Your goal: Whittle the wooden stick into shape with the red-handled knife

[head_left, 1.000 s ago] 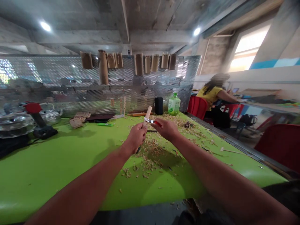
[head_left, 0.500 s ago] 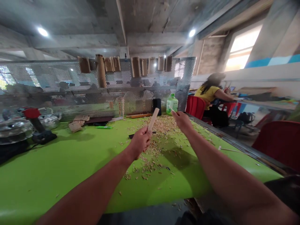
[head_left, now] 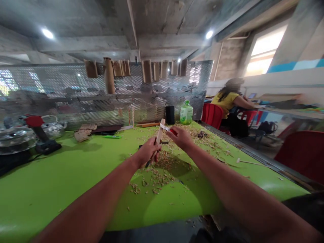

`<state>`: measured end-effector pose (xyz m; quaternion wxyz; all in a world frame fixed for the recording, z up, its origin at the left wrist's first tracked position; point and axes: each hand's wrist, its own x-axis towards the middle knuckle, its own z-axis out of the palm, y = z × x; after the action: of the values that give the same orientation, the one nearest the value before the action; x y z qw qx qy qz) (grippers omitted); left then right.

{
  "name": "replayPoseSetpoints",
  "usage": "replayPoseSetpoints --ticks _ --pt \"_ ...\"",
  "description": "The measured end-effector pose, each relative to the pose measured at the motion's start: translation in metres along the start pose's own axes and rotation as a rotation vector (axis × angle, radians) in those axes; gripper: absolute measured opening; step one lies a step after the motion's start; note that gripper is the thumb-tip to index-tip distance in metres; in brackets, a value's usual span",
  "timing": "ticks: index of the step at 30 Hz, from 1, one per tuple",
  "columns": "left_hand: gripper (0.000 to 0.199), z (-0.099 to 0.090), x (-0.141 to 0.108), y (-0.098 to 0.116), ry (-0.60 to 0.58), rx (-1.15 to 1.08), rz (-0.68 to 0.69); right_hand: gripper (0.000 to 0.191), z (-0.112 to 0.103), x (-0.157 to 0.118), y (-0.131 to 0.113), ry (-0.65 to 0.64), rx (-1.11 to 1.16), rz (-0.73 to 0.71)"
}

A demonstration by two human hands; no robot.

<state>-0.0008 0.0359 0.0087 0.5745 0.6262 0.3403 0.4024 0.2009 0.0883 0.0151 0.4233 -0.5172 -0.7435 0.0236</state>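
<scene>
My left hand (head_left: pixel 149 151) is closed round the lower part of a pale wooden stick (head_left: pixel 160 131), which points up and slightly right. In my right hand (head_left: pixel 179 136) is a small knife (head_left: pixel 165 128) with a red handle; its light blade lies against the stick near the top. Below and around both hands, wood shavings (head_left: pixel 162 179) are scattered over the green table (head_left: pixel 83 172). A dark object partly shows behind my left hand.
A green bottle (head_left: pixel 186 113) and a black case (head_left: pixel 169 115) stand at the back. Metal kettles (head_left: pixel 17 140) and a red-topped power tool (head_left: pixel 37 131) are at left. At right, a person in yellow (head_left: pixel 227 101) sits beyond the table edge.
My right hand has moved left and down, bringing the knife blade to the stick. My left hand and the stick have shifted slightly left, and the stick is more upright.
</scene>
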Motion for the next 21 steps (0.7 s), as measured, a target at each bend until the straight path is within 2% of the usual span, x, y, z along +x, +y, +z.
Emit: replayPoseSetpoints --ticks 4,6,8,11,13,16,19,21 --pt "0.026 -0.003 -0.002 0.0 -0.087 -0.035 -0.042 0.046 -0.006 0.01 0.015 0.167 0.01 0.223" --pt "0.027 0.0 -0.003 0.001 -0.109 -0.046 -0.034 0.05 -0.009 0.015 0.023 0.229 0.155 0.292" --pt "0.027 0.003 -0.005 0.001 -0.104 -0.038 -0.018 0.05 -0.011 0.016 0.025 0.242 0.404 0.298" --pt "0.024 0.005 -0.006 0.001 -0.092 0.025 -0.017 0.048 -0.01 0.013 0.014 0.145 0.816 0.289" --pt "0.022 0.005 -0.006 0.001 -0.093 0.085 -0.033 0.05 -0.007 0.009 0.002 0.075 0.98 0.291" --pt "0.022 0.007 -0.008 0.002 -0.118 0.131 -0.079 0.047 -0.002 0.002 -0.011 -0.017 1.062 0.296" --pt "0.021 0.008 -0.008 0.004 -0.134 0.036 -0.075 0.046 0.004 -0.004 -0.017 -0.153 1.048 0.261" --pt "0.023 0.008 -0.006 0.005 -0.099 -0.046 -0.043 0.046 0.008 -0.006 -0.019 -0.197 0.986 0.199"
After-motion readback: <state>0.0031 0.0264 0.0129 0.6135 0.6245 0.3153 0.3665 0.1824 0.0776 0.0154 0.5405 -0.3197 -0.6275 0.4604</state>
